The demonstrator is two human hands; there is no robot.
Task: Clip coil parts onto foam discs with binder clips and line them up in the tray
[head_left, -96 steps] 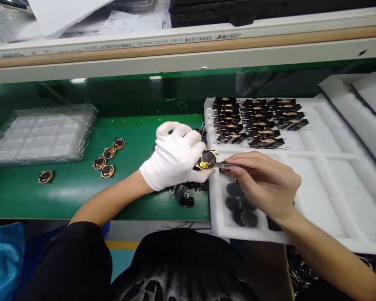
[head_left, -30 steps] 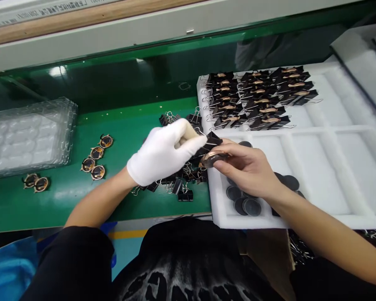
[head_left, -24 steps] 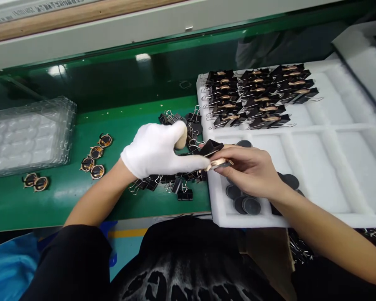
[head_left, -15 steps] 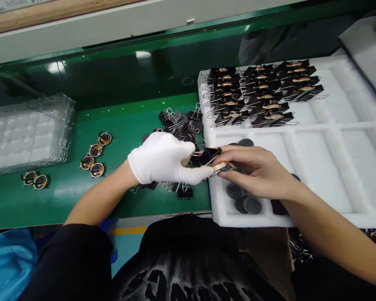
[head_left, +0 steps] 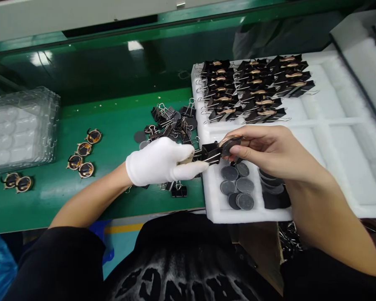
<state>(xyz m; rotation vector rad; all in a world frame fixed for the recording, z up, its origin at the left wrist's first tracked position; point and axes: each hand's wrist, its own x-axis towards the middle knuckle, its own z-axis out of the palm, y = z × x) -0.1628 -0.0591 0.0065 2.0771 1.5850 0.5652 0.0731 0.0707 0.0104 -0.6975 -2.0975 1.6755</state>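
My left hand (head_left: 163, 162), in a white glove, pinches the wire handles of a black binder clip (head_left: 208, 152). My bare right hand (head_left: 266, 148) holds a small round disc part (head_left: 230, 145) at the clip's jaws, over the front left edge of a white foam tray (head_left: 335, 138). Just below the hands, several dark discs (head_left: 238, 188) lie in the tray's near compartment. Rows of parts with clips on them (head_left: 253, 90) fill the tray's far left compartment. A heap of loose binder clips (head_left: 172, 123) lies on the green belt behind my left hand.
Several round gold-rimmed parts (head_left: 83, 154) lie on the green belt (head_left: 113, 125) to the left, two more (head_left: 17, 182) farther left. A stack of clear plastic blister trays (head_left: 19, 129) stands at the far left. A second white foam tray (head_left: 363, 50) is at the far right.
Earlier my left hand held the round part while the right worked on it. Now the right hand holds the part and the left has taken a binder clip and brought it to the part.
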